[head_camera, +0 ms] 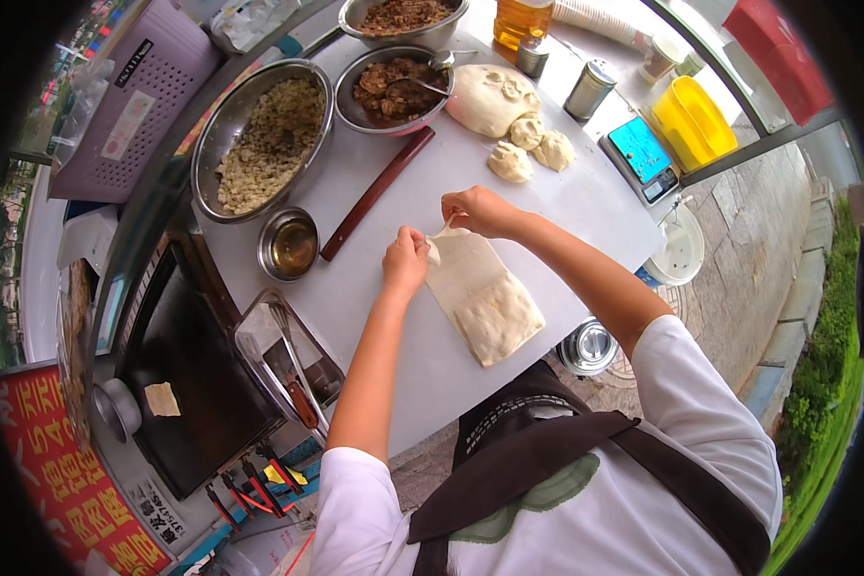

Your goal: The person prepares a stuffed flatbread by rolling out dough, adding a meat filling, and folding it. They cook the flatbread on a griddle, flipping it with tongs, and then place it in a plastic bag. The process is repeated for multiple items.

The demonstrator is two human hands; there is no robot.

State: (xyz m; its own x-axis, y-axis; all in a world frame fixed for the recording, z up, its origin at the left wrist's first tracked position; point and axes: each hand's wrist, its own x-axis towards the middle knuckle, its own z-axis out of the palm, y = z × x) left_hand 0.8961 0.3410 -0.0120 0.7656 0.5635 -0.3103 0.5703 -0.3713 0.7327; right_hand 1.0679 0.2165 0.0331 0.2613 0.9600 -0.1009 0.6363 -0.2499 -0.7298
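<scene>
A flat sheet of dough (468, 270) lies on the white worktop, its near half folded into a filled, lumpy packet (500, 317). At the sheet's far end, my left hand (405, 261) pinches the left corner. The far edge is also pinched by my right hand (481, 212), and a thin strip of dough is stretched up between the two hands. Left of my hands lies a dark red wooden rolling pin (378, 194). Beyond them sit a large mound of dough (493, 99) and several smaller lumps (510, 161).
Steel bowls hold pale chopped filling (270, 144), brown meat filling (396, 86) and oil (293, 247). A black griddle (201, 374) is at left, beside a tray with tools (288, 353). A digital scale (641, 155) and a yellow container (693, 124) stand at right.
</scene>
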